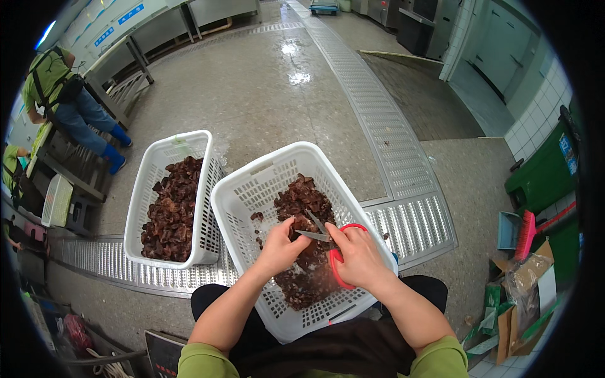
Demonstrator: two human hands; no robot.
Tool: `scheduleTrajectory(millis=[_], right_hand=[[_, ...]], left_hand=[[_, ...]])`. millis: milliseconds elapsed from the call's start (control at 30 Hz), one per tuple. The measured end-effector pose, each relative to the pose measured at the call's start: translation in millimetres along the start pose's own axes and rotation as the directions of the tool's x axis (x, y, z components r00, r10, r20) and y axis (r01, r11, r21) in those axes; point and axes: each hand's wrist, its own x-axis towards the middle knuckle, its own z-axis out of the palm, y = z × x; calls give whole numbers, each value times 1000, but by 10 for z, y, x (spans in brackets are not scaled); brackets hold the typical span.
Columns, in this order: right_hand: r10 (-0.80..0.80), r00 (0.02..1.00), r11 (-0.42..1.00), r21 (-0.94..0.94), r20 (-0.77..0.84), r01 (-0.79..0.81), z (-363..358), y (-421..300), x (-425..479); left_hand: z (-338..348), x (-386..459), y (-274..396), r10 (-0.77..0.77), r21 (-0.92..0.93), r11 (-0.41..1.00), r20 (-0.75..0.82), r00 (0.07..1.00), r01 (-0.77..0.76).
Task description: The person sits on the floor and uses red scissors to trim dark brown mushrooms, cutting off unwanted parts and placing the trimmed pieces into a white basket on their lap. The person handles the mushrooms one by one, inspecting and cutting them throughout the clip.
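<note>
Before me stands a white perforated plastic basket (236,193) with dark brown wood ear mushrooms (302,198) heaped at its far end and more pieces (302,288) at its near end. My right hand (361,260) grips red-handled scissors (336,269), their blades parted and directed left. Close to the blade tips, my left hand (281,248) holds a dark wood ear piece (302,226) between thumb and fingers, partly hidden. Both hands are over the basket. A second white basket (134,208), to its left, carries a large heap of wood ear (172,212).
Metal drain grating (401,227) crosses the floor around the baskets. At right are green bins (539,165), a pink brush (524,236), a blue dustpan (508,229) and torn cardboard (524,312). People in green shirts (52,80) stand at left by metal tables (108,66).
</note>
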Motion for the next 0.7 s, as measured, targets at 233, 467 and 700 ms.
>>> scheduleTrajectory(millis=[233, 467, 700], right_hand=[[49, 998, 998, 31, 36, -50, 87, -18, -26], [70, 997, 996, 51, 37, -72, 188, 8, -60], [274, 962, 918, 303, -13, -257, 95, -22, 54]], left_hand=[[75, -49, -33, -9, -34, 999, 31, 999, 10], [-49, -66, 75, -287, -91, 950, 137, 948, 300], [-382, -85, -10, -52, 256, 966, 19, 998, 45]])
